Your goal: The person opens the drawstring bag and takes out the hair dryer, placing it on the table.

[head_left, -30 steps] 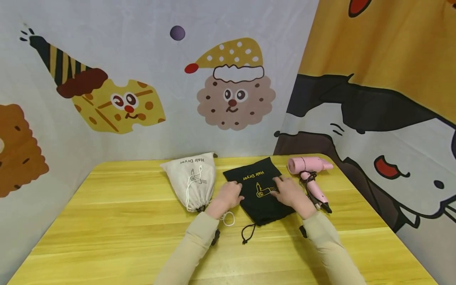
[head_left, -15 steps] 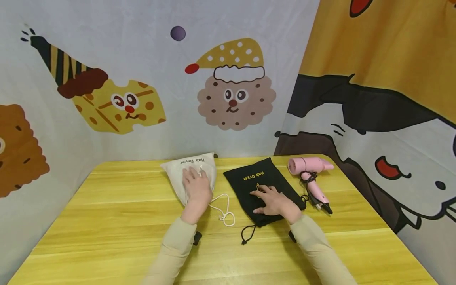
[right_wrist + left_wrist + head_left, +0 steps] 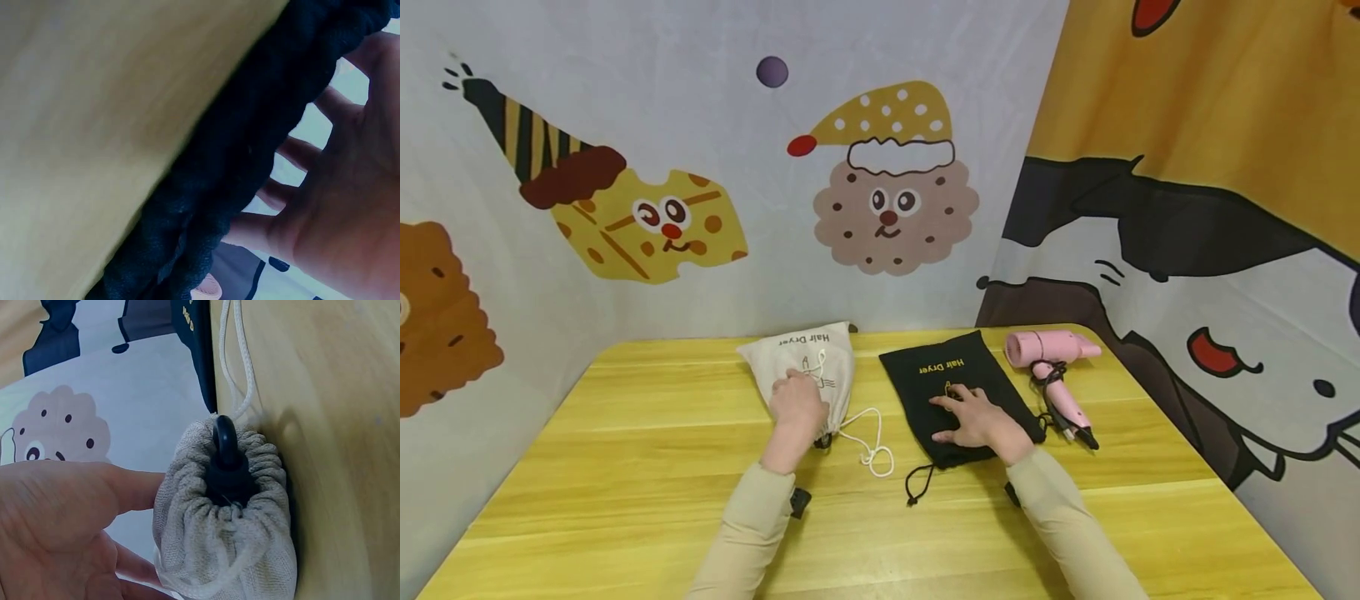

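My left hand [image 3: 797, 406] rests on a beige drawstring bag [image 3: 842, 383] printed "Hair Dryer", at the back middle of the table. In the left wrist view, its thumb and fingers touch the bag's upper side, and a black plug-like end with a loop [image 3: 228, 459] shows in the gathered mouth. My right hand [image 3: 976, 419] lies with spread fingers on a black drawstring bag [image 3: 917, 379] with yellow "Hair Dryer" print. The right wrist view shows this bag's gathered edge [image 3: 212, 162] in front of the fingers. The left fingertips are partly hidden.
A pink hair dryer [image 3: 1048, 347] with its cord wrapped round the handle lies right of the black bag. The beige bag's white cord [image 3: 874, 450] and the black bag's loop [image 3: 917, 485] trail on the wooden table [image 3: 647, 467]. A cartoon-printed cloth [image 3: 700, 100] stands behind.
My left hand has moved left from the black bag onto the beige one. My right hand has shifted left and nearer on the black bag, which has slid slightly right.
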### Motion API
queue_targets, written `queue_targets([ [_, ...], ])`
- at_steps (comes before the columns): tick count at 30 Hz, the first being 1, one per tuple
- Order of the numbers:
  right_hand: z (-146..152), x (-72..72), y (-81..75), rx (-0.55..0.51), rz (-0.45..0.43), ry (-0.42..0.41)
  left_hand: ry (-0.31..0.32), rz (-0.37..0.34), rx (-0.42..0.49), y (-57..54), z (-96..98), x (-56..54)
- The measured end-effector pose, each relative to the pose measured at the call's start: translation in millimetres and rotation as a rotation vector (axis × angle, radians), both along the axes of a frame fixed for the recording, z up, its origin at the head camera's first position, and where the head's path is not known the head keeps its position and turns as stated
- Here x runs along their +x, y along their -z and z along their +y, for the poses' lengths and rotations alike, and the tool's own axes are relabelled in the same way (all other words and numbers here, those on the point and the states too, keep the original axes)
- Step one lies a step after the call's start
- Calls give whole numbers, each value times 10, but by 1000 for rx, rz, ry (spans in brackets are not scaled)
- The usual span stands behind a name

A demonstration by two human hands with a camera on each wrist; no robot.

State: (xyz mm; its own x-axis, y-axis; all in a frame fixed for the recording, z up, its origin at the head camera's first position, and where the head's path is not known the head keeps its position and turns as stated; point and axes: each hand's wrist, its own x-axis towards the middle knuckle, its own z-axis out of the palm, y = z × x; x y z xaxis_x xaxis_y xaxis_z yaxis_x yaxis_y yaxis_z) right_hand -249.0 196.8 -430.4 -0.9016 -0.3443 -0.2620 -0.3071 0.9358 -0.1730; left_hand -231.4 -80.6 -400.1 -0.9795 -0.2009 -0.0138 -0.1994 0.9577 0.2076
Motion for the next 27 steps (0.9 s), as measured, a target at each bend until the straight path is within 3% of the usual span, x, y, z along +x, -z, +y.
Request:
queue_targets([
  [9,58,-93,20,24,-5,101,39,21,-3,21,-19,-14],
  [21,52,-109,26,24,-1,93,114,70,11,35,-4,-40],
  [27,51,-107,35,17,0,94,158,82,62,63,11,-49],
])
